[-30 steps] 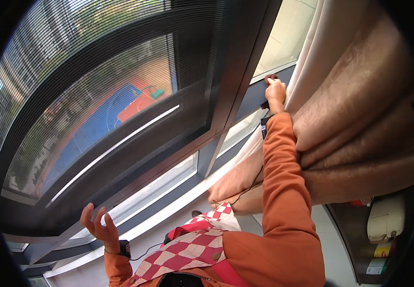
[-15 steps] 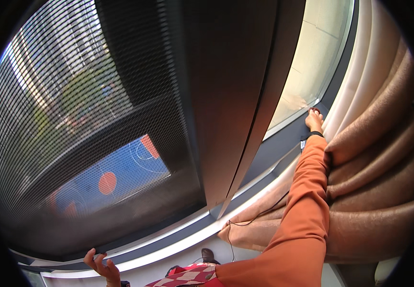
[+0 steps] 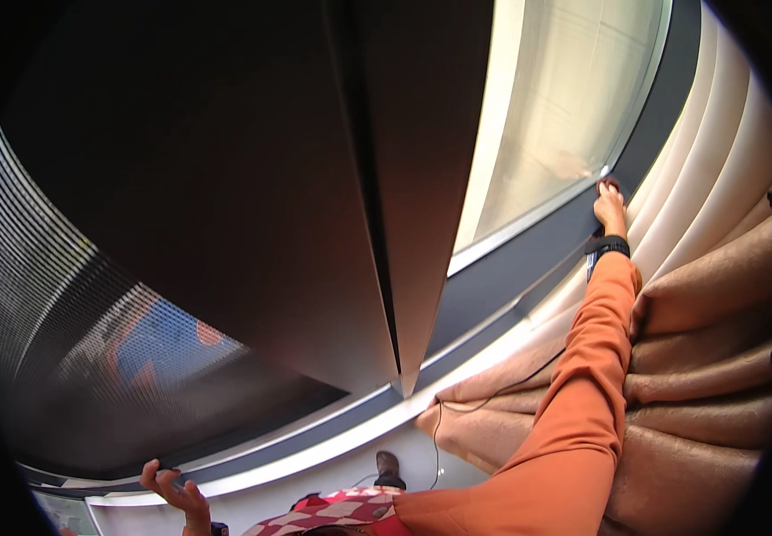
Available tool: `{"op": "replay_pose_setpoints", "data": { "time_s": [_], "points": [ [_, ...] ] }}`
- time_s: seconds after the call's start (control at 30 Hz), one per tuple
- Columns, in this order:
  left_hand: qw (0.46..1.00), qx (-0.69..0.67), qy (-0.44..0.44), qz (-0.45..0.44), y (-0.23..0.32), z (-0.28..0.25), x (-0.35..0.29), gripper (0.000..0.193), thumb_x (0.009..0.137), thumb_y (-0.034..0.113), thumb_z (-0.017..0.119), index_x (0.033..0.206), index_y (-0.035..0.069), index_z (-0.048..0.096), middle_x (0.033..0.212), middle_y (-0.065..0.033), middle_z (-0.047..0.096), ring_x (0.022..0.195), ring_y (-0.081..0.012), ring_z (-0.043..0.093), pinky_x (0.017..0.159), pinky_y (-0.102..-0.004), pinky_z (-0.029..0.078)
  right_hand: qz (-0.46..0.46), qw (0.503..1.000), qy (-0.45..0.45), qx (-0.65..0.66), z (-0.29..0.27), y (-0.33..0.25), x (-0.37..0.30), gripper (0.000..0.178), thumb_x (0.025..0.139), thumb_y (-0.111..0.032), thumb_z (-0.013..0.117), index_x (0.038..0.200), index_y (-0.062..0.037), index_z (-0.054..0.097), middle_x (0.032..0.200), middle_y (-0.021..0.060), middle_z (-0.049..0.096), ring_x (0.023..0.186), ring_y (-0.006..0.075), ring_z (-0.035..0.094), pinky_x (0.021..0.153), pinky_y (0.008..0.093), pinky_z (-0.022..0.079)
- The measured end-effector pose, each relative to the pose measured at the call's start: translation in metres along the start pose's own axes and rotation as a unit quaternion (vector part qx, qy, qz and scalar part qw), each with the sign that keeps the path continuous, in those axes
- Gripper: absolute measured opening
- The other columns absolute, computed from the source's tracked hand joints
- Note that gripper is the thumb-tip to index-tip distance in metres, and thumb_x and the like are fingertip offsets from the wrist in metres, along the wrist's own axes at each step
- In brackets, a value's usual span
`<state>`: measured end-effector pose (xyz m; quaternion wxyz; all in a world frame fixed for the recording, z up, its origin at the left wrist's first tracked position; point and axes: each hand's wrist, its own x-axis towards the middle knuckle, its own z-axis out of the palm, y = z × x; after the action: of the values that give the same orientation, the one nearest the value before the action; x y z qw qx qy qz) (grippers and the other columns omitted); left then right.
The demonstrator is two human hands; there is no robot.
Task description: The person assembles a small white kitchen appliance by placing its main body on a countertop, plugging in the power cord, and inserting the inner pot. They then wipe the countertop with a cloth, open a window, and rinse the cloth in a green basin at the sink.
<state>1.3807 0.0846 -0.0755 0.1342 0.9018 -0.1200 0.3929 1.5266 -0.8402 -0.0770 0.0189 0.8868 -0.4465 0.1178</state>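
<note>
The person's right hand [image 3: 612, 211] grips a small dark-red object [image 3: 609, 185] at the lower right corner of a clear glass pane [image 3: 564, 107], by a flat dark-grey window frame [image 3: 529, 257] and just beside a pleated cream fabric curtain [image 3: 716, 152]. The left hand [image 3: 180, 497], released, its fingers parted and loosely bent, is near the lower edge of a dark, mesh-screened window panel [image 3: 33, 246]; whether its fingertips touch that edge cannot be told.

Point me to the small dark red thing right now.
In the head view, the small dark red thing is at the upper right, at the fingertips of the right hand, just below the glass pane's lower right corner.
</note>
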Motion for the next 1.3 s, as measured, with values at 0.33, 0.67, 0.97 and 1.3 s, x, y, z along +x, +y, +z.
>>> {"op": "replay_pose_setpoints", "data": {
  "time_s": [0.33,0.67,0.97,1.3],
  "points": [
    [0.994,-0.072,-0.032,0.076,0.043,0.021,0.064,0.045,0.089,0.048,0.048,0.082,0.005,0.058,0.111,-0.0150,0.046,0.108,-0.0293,0.043,0.090,-0.0409,0.035,-0.166,0.968,0.079,0.169,0.035,-0.052,-0.077,0.040,0.082,-0.012,0.041,0.117,-0.0172,0.061,0.121,0.0077,0.056,0.115,0.0290,0.049,0.097,0.0389,0.039],
    [0.971,-0.224,-0.061,0.064,0.030,-0.036,0.041,0.022,0.063,0.010,0.077,0.080,0.012,0.063,0.113,-0.0080,0.054,0.104,-0.0268,0.048,0.083,-0.0358,0.041,-0.017,0.675,-0.128,0.726,-0.054,-0.144,-0.342,0.032,0.088,0.002,0.037,0.111,0.0060,0.058,0.105,0.0158,0.061,0.088,0.0246,0.062,0.078,0.0332,0.051],
    [0.969,-0.184,-0.032,-0.162,-0.068,-0.152,-0.072,0.012,0.071,0.007,0.072,0.077,0.009,0.063,0.107,-0.0063,0.057,0.094,-0.0231,0.052,0.067,-0.0310,0.043,-0.361,0.713,0.279,0.532,-0.189,-0.346,-0.536,0.022,0.092,-0.010,0.051,0.112,-0.0023,0.058,0.105,0.0138,0.057,0.092,0.0276,0.056,0.079,0.0352,0.047],
    [0.905,-0.048,0.113,-0.407,-0.124,-0.289,-0.213,0.008,0.076,0.004,0.068,0.079,0.004,0.060,0.109,-0.0086,0.056,0.091,-0.0207,0.054,0.066,-0.0271,0.046,-0.670,0.411,0.026,0.617,-0.271,-0.527,-0.828,0.011,0.085,0.000,0.059,0.094,-0.0047,0.063,0.086,0.0107,0.056,0.076,0.0241,0.058,0.065,0.0318,0.048]
  ]
}}
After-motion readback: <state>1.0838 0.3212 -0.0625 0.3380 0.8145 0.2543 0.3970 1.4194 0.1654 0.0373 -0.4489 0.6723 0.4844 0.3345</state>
